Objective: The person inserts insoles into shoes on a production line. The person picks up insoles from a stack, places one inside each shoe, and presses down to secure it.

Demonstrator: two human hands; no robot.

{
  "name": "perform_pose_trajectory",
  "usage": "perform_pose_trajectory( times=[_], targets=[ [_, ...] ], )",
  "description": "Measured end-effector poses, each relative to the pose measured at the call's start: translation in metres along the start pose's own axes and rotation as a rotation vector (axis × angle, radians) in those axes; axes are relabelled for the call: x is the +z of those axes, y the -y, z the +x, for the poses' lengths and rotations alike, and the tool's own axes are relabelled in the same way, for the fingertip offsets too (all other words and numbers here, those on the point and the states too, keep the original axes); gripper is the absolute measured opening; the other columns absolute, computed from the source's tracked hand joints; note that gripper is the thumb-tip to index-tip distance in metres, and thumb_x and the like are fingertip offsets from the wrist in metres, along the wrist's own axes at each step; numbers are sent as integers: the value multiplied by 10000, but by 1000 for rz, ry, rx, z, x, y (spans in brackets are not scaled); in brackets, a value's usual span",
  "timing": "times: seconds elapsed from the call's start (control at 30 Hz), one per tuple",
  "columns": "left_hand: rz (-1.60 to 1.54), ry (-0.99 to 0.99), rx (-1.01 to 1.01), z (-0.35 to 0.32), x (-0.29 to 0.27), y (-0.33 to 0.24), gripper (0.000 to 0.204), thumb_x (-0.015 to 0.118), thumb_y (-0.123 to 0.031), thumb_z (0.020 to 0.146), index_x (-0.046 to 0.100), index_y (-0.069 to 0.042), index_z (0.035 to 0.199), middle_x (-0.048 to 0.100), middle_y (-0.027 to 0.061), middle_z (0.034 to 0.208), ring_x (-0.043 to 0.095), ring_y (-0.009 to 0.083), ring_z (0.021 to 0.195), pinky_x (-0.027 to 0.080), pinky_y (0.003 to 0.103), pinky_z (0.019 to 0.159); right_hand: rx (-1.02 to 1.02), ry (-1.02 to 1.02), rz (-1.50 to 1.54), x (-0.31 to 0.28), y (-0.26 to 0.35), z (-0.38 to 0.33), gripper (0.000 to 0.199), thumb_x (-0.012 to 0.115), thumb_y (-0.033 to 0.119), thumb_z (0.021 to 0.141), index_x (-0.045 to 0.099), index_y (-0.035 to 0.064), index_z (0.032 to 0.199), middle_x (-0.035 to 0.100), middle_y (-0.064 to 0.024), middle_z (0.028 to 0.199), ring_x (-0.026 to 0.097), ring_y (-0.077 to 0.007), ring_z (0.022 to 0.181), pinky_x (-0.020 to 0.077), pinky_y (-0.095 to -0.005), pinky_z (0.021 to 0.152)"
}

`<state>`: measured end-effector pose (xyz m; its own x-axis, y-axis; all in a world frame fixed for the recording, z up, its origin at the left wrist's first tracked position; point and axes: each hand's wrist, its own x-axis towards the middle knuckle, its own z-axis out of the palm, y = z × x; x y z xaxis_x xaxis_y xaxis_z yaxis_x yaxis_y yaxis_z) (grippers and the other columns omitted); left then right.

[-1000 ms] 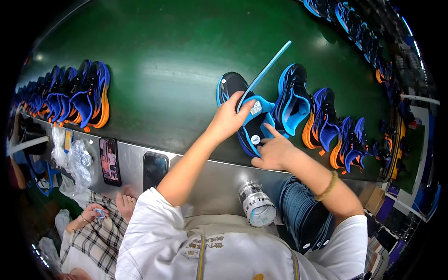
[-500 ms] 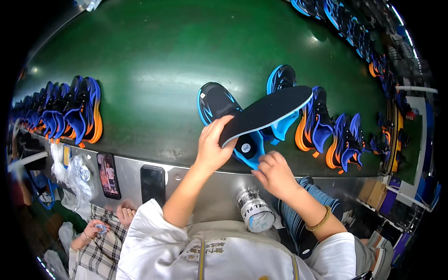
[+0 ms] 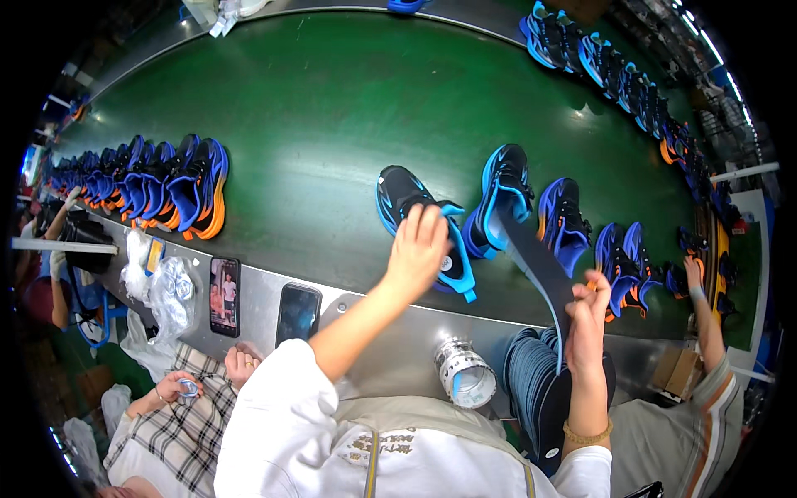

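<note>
My left hand [image 3: 419, 249] has its fingers curled over the opening of a black shoe with a light-blue sole [image 3: 397, 189]. A round white sticker [image 3: 447, 263] shows inside that shoe, beside my fingers. In my right hand [image 3: 588, 319] is a long, dark insole [image 3: 535, 264] with a pale edge, held at its near end and bent. Its far end reaches the collar of a second black-and-blue shoe [image 3: 505, 178], to the right of the first; how deep it sits is hidden. A stack of insoles [image 3: 531, 373] stands near my right forearm.
Black-and-blue shoes with orange soles [image 3: 199, 187] line the green surface [image 3: 315, 100] at left; more [image 3: 613, 261] stand at right. Two phones [image 3: 224, 295] [image 3: 297, 314] and a tape roll [image 3: 465, 373] lie on the metal ledge. Other people's hands [image 3: 241, 365] [image 3: 693, 272] are nearby.
My left hand has let go of the insole and moved onto the first shoe. My right hand has taken the insole's near end, and the insole has swung right toward the second shoe.
</note>
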<state>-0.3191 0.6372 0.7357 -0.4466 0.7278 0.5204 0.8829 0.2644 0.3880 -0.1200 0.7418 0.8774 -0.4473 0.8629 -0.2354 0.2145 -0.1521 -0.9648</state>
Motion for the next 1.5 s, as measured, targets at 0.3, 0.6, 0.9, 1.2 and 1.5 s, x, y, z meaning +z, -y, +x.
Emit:
perform_pose_trajectory(
  times=[0.3,0.6,0.9,1.2,1.5],
  targets=[
    [45,514,-83,55,-14,49,397,633,-159,715,428,53,980,440,212,1004,558,355,798,498,412,653,-23,193,-702,-76,3,-55,431,728,174,608,436,52,901,450,-66,953,466,-172,879,391,-262,785],
    [966,564,345,39,-3,30,335,389,-203,828,530,32,1019,437,370,1131,481,473,1008,380,554,776,-201,44,-607,-79,16,-57,157,573,102,809,607,-51,818,607,-116,849,565,-153,730,435,-244,671],
    [326,706,246,62,-28,61,231,486,-103,777,565,6,965,405,333,1207,423,437,1128,348,535,887,57,-10,14,-87,-25,-45,197,580,101,825,588,-77,910,593,-85,878,551,-95,677,459,-211,600],
    [-609,731,-183,120,-78,50,107,551,-83,706,557,21,679,483,199,1207,535,330,984,441,327,767,160,-150,57,-104,17,-34,251,520,150,857,557,-76,961,604,-138,704,580,-153,571,480,-241,545],
    [368,528,79,43,-35,63,459,683,-279,664,472,9,954,446,201,1135,362,356,1179,410,432,861,40,51,196,-50,27,-50,277,464,161,862,538,-92,945,589,-153,767,592,-188,658,496,-278,620]
  ],
)
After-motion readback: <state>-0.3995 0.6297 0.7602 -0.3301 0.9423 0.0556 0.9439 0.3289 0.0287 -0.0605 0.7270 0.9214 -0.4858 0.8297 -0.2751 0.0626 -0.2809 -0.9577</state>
